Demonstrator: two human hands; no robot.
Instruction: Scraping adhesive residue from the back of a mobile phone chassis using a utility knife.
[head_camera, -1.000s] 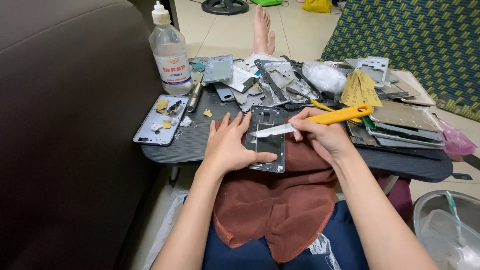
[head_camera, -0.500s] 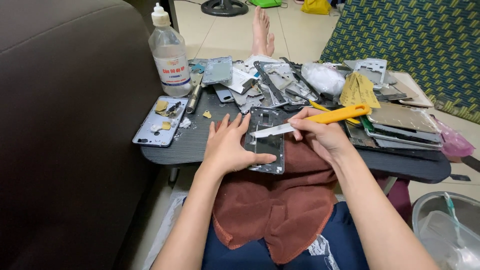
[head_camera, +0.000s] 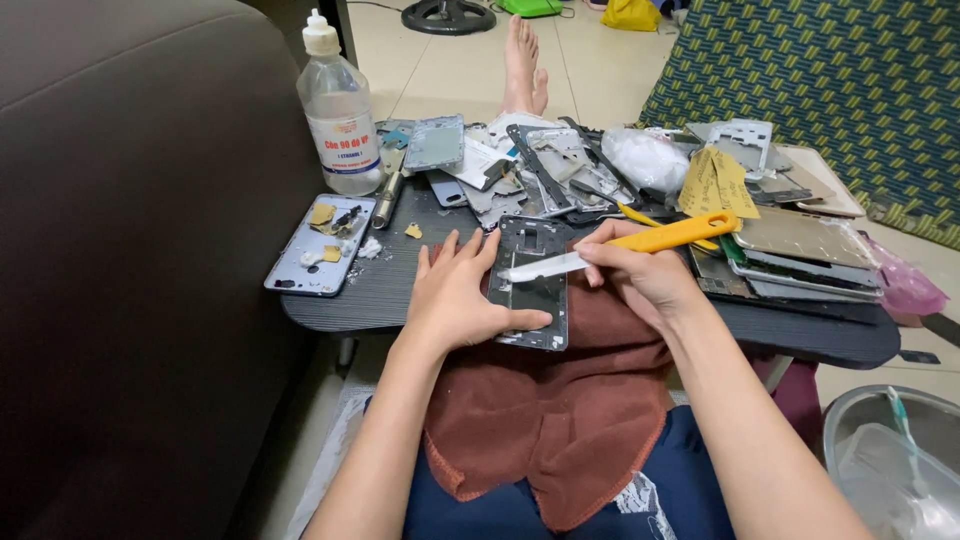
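- While the clear liquid bottle (head_camera: 340, 110) stands at eleven o'clock, the left hand (head_camera: 455, 295) lies spread, pinning the phone frame (head_camera: 533, 283) at centre.
- Since a moment ago, the right hand (head_camera: 645, 275), pinching the yellow-handled blade (head_camera: 620, 248), has slid its tip leftward across the frame, so scraping continues.

Support surface: small dark table (head_camera: 390, 285) with a ribbed top and rounded corners, set beside a brown sofa.

Lying directly on it:
- 1 clear plastic bottle (head_camera: 339, 110) with a white cap, upright at the far left corner.
- 1 pale blue phone back cover (head_camera: 320, 245), flat near the left edge — scraps of tan and white debris rest on it.
- Heap of phone frames and parts (head_camera: 530, 165) across the far middle.
- Stack of flat panels (head_camera: 800, 250) at the right side.
- Reddish-brown cloth (head_camera: 610, 320) draped over the near edge — a dark phone frame (head_camera: 533, 285) lies partly on it.
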